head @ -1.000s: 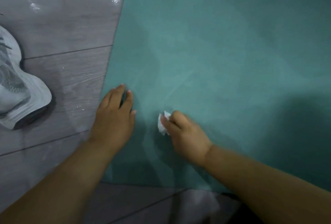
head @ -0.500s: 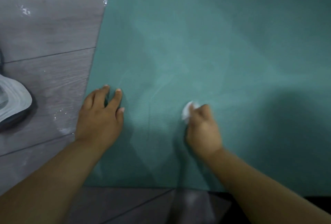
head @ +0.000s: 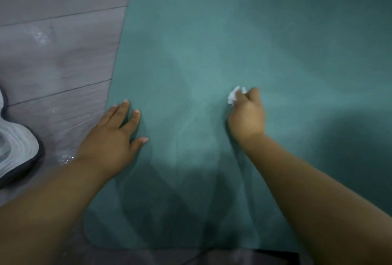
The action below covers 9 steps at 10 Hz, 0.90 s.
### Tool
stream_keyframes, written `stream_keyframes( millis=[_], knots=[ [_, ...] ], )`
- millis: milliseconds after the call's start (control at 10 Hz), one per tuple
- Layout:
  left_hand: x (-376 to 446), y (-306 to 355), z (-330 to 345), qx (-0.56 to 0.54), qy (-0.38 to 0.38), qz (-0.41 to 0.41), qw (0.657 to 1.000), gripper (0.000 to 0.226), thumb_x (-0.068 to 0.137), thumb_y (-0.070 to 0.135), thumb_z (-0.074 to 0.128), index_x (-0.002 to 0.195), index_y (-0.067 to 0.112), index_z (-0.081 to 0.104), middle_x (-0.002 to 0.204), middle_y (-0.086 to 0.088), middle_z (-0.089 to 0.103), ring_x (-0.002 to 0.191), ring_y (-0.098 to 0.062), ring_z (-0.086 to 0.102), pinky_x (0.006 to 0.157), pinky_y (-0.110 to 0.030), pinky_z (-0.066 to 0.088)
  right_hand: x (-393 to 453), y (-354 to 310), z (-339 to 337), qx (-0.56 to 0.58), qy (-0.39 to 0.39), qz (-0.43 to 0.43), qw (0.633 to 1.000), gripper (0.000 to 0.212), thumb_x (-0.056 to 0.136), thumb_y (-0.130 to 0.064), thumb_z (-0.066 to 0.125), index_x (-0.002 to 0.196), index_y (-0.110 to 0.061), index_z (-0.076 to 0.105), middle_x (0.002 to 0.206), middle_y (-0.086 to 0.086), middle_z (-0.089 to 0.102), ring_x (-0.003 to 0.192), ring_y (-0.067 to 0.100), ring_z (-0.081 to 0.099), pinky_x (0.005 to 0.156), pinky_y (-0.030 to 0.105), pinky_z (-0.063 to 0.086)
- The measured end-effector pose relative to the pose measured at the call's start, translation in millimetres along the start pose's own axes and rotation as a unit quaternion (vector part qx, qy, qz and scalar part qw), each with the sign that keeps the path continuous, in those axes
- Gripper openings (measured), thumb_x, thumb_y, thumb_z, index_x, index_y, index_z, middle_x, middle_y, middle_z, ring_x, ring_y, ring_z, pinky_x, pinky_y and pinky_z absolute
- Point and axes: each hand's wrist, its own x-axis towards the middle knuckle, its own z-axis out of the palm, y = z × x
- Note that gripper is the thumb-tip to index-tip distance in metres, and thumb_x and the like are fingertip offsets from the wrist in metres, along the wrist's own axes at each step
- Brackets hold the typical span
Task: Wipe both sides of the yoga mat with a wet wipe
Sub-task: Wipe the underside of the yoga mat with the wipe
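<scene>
— Grip check?
— Right hand (head: 247,116) clenches a crumpled white wet wipe (head: 234,95) against the teal yoga mat (head: 233,37); left hand (head: 110,137) lies flat, fingers released, at its edge.
— Around it?
— Finely textured mat on grey wood-grain floor (head: 59,56); pale ridged shoe (head: 14,150) beside.

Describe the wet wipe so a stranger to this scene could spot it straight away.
A teal yoga mat covers most of the grey wooden floor. Two hands are on its near end: the left hand lies flat by the mat's edge, the right hand is curled further in. The wet wipe is the crumpled white wad sticking out of the right hand's fingertips, the only white thing on the mat.
</scene>
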Motion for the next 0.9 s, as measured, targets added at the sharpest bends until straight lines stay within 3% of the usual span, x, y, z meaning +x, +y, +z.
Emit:
stream_keyframes(
  millis=[100,200,300,400,500,600,700,800,900],
  knots=[
    [-1,-7,3,-0.006,0.016,0.015,1.0,0.086,0.082,0.071,0.027,0.144,0.012,0.036,0.155,-0.012,0.02,0.143,-0.03,0.02,0.117,-0.042,0.019,-42,-59,19,0.135,-0.103,-0.27,0.948,0.022,0.098,-0.016,0.037,0.103,-0.009,0.057,0.096,0.001,0.047,0.084,0.021,0.05,0.077,0.029,0.045],
    [-1,-13,6,-0.012,0.024,0.022,0.999,0.09,0.077,0.069,0.021,0.142,0.011,0.04,0.154,-0.012,0.025,0.141,-0.03,0.025,0.116,-0.04,0.02,-25,-31,30,0.135,-0.061,-0.339,0.929,0.032,0.097,-0.035,0.032,0.091,-0.019,0.059,0.085,0.003,0.053,0.077,0.022,0.054,0.079,0.04,0.051],
    [-4,-14,7,-0.021,0.033,0.018,0.999,0.088,0.077,0.069,0.02,0.143,0.013,0.039,0.154,-0.01,0.024,0.142,-0.029,0.025,0.116,-0.038,0.018,35,40,10,-0.001,-0.048,-0.169,0.984,0.027,0.096,-0.024,0.045,0.118,-0.013,0.055,0.098,0.004,0.052,0.092,0.028,0.052,0.076,0.025,0.037],
    [-4,-11,9,-0.019,0.043,0.014,0.999,0.084,0.081,0.067,0.023,0.139,0.011,0.045,0.151,-0.012,0.03,0.139,-0.031,0.031,0.114,-0.038,0.02,58,86,-13,-0.126,0.022,0.011,0.992,0.023,0.095,-0.022,0.049,0.108,-0.004,0.052,0.098,0.011,0.051,0.103,0.031,0.053,0.07,0.022,0.028],
    [-3,-10,10,-0.014,0.047,0.013,0.999,0.086,0.087,0.07,0.013,0.135,0.011,0.051,0.148,-0.014,0.037,0.135,-0.033,0.036,0.112,-0.034,0.018,57,43,-4,-0.062,0.007,0.086,0.994,0.021,0.087,-0.002,0.047,0.101,-0.016,0.04,0.124,0.021,0.044,0.107,0.03,0.05,0.075,0.024,0.03],
    [-3,-8,9,-0.018,0.053,0.017,0.998,0.088,0.087,0.071,0.01,0.135,0.01,0.051,0.147,-0.016,0.038,0.134,-0.035,0.038,0.112,-0.029,0.012,47,-52,21,0.1,0.036,-0.01,0.994,0.025,0.092,0.002,0.043,0.079,-0.019,0.039,0.08,0.006,0.05,0.067,0.005,0.052,0.064,0.017,0.036],
    [-2,-10,10,-0.021,0.055,0.014,0.998,0.086,0.082,0.071,0.021,0.137,0.012,0.049,0.15,-0.012,0.034,0.137,-0.032,0.033,0.114,-0.034,0.016,17,-101,40,0.177,0.015,-0.224,0.958,0.029,0.098,-0.011,0.039,0.071,-0.016,0.046,0.069,-0.005,0.052,0.064,0.008,0.052,0.069,0.021,0.04],
    [1,-14,12,-0.013,0.081,0.027,0.996,0.086,0.087,0.071,0.018,0.129,0.009,0.058,0.141,-0.019,0.045,0.124,-0.039,0.048,0.105,-0.049,0.035,18,-85,37,0.102,-0.081,-0.395,0.909,0.029,0.092,-0.035,0.037,0.085,-0.018,0.059,0.088,0.005,0.061,0.082,0.02,0.062,0.078,0.031,0.051],
    [2,-11,17,-0.019,0.121,0.036,0.992,0.069,0.088,0.058,0.036,0.123,0.005,0.062,0.136,-0.024,0.048,0.119,-0.043,0.05,0.103,-0.05,0.039,57,-26,6,-0.01,-0.099,-0.331,0.938,0.014,0.094,-0.018,0.049,0.101,-0.017,0.06,0.105,0.007,0.056,0.085,0.019,0.054,0.076,0.028,0.04]
  ],
)
